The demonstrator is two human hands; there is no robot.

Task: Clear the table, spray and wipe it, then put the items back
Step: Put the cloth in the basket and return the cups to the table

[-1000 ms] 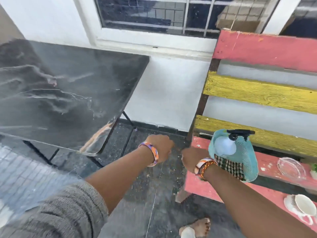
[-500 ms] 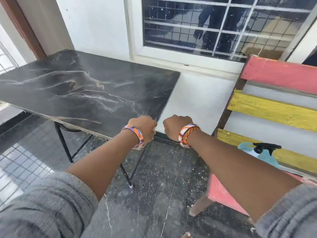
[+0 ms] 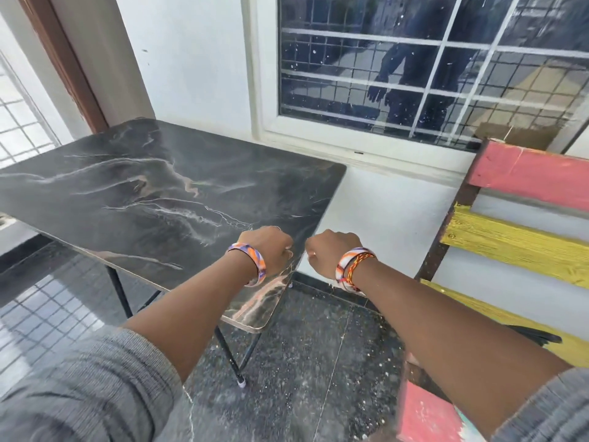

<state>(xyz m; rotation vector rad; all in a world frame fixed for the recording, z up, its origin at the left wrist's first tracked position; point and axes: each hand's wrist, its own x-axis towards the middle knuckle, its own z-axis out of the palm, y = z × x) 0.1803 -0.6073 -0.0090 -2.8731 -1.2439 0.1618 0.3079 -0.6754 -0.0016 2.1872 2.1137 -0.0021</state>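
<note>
Nearest: grey sleeves (image 3: pixel 79 387), forearms stretched forward over speckled floor (image 3: pixel 318 362). Left hand (image 3: pixel 271 247) curled into a fist above the near right corner of the table (image 3: pixel 143 193), nothing visible in it. Right hand (image 3: pixel 331 250) also fisted, just beside the left, hanging past the table edge over open floor; palm side hidden, so cannot tell whether anything small sits inside (nothing shows). Tabletop bare as far as visible, dark marble pattern with pale streaks, possibly damp.

Risks from here: leaning on that overhanging corner, carried on thin folding legs (image 3: pixel 228 355), likely tips or shifts the top. No cloth or spray in either hand, so a missed wipe or a return of items onto a wet, streaked surface. Bench (image 3: pixel 516 237) close on the right, an elbow knock plausible on turning.

Farther back: white wall, barred window (image 3: pixel 414 74) with a reflected figure.
</note>
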